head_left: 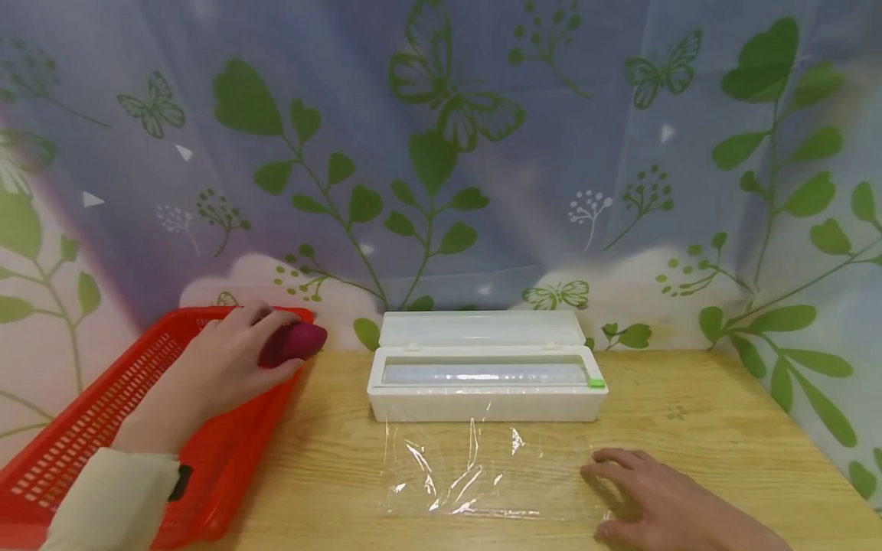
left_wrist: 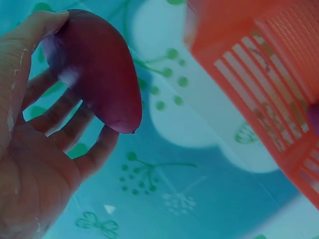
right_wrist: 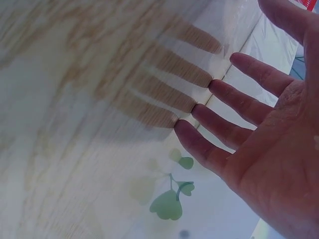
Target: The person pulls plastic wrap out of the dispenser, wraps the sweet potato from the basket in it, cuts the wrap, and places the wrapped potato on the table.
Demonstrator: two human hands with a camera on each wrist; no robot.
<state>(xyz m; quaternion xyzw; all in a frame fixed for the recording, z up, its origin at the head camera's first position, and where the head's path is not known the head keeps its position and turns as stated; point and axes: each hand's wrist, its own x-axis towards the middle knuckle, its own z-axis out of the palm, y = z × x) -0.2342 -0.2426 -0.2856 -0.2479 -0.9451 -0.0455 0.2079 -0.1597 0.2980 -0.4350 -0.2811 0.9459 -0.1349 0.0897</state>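
Observation:
My left hand (head_left: 223,363) grips a smooth, dark red-purple sweet potato (head_left: 303,341) over the far right corner of the red basket (head_left: 237,478). In the left wrist view, the thumb and fingertips hold this sweet potato (left_wrist: 99,74) by its sides, tapered end pointing down. My right hand (head_left: 664,497) is low over the table, fingers spread, at the right edge of a clear sheet of cling film (head_left: 482,478). The film lies pulled out and wrinkled from a white dispenser box (head_left: 485,407), whose lid (head_left: 482,329) stands raised.
Inside the dispenser lies a film roll (head_left: 475,373); a green slider (head_left: 596,383) sits at its front right corner. Another purple thing (left_wrist: 314,117) shows at the basket in the left wrist view. A printed curtain (head_left: 524,168) hangs behind the wooden table (head_left: 696,413).

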